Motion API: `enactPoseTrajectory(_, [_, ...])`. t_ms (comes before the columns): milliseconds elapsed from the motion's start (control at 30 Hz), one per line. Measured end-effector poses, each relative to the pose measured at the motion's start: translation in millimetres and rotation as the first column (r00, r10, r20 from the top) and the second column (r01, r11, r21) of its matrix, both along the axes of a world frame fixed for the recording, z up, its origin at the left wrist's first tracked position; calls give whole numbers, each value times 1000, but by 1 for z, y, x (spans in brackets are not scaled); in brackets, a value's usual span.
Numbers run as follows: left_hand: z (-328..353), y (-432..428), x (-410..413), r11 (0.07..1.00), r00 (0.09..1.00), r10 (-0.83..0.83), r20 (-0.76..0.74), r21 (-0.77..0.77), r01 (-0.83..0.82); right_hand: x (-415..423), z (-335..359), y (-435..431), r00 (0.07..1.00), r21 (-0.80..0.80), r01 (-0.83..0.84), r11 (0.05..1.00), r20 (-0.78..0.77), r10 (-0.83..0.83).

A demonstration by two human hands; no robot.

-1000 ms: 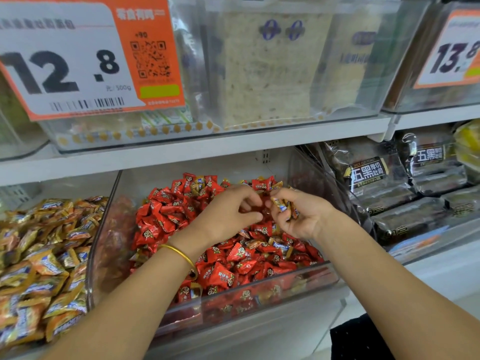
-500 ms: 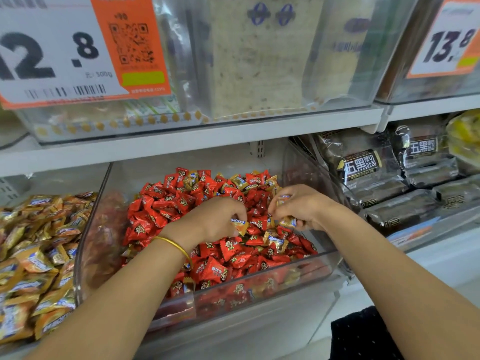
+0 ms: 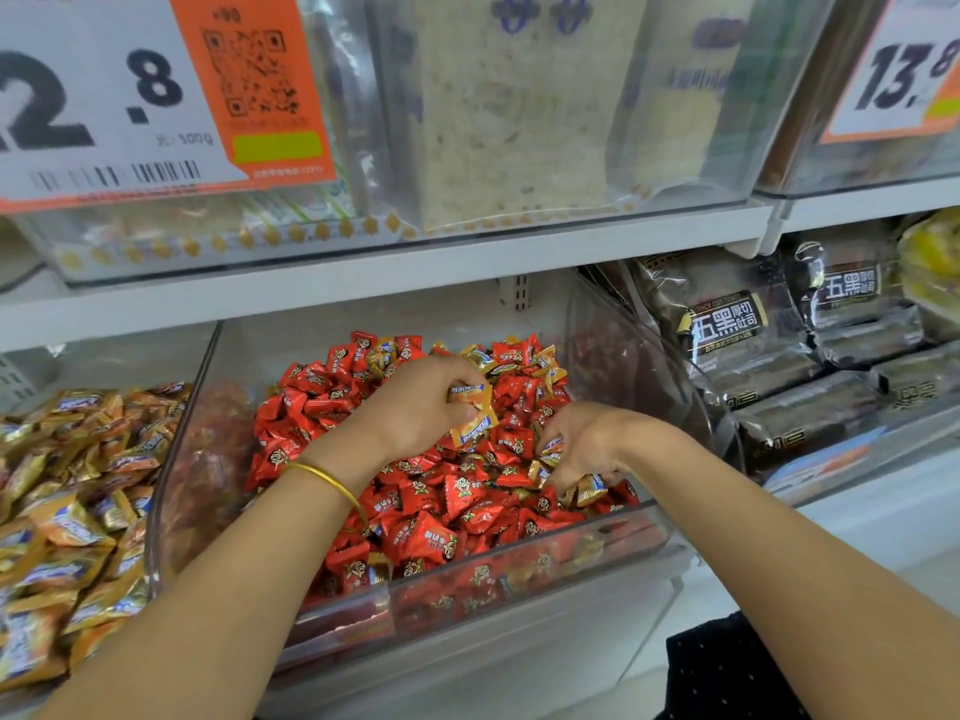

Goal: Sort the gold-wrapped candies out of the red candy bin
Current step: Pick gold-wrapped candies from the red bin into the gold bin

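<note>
Picking was the step, I judged: mid-frame in the red candy bin point(image 3: 571, 535) the left hand point(image 3: 415, 407) gripped gold-wrapped candies point(image 3: 471, 415), the right hand point(image 3: 584, 441) pinched more, and next both needed emptying onto the gold heap point(image 3: 67, 511) lower left.

The candy bin point(image 3: 519, 569) stands in the middle of the lower shelf with a heap point(image 3: 457, 506) of candies in it. A second heap point(image 3: 78, 511) lies just beside it on the left, and stacked packets point(image 3: 727, 330) lie on its right. Both hands are inside the bin over the heap: the left hand point(image 3: 415, 407) is further back and holds a few candies point(image 3: 470, 415), while the right hand point(image 3: 576, 444) is nearer the front wall, fingers down in the heap. Above, a shelf board point(image 3: 363, 283) carries the upper bins point(image 3: 675, 148), with a price sign point(image 3: 130, 96) at the left and another sign point(image 3: 898, 70) at the far right.
</note>
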State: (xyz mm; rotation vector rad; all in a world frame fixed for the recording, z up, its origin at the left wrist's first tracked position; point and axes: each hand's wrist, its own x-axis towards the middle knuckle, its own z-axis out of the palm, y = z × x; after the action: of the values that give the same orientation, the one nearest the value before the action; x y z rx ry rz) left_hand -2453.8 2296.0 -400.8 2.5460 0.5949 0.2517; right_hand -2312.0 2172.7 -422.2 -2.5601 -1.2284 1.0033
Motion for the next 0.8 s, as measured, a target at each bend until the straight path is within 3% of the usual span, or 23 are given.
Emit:
enactPoseTrajectory(133, [1,-2,0,996,995,53,81,-69,-47,-1,1,-2,998,85,39,996,-45,-35])
enactPoseTrajectory(300, [6,-1,-3,971,977,119,174,-227,-78,4,14,-11,943,259,244,935,-287,-166])
enactPoseTrajectory(367, [10,-3,-8,944,965,143,218,-324,-66,5,21,-16,857,284,375,882,-469,-214])
enactPoseTrajectory(467, [17,-7,-18,906,950,184,254,-418,-64,7,30,-22,637,224,502,835,-750,-181])
enactPoseTrajectory(600, [30,-14,-45,856,931,225,288,-515,-48,-6,40,-21,371,143,584,799,-922,-106])
enactPoseTrajectory(700, [41,-21,-75,828,908,274,318,-558,-54,-31,49,-16,319,163,571,805,-947,-34])
enactPoseTrajectory(800, [49,-22,-115,801,869,363,335,-589,-107,-68,61,-1,336,213,533,819,-942,26])
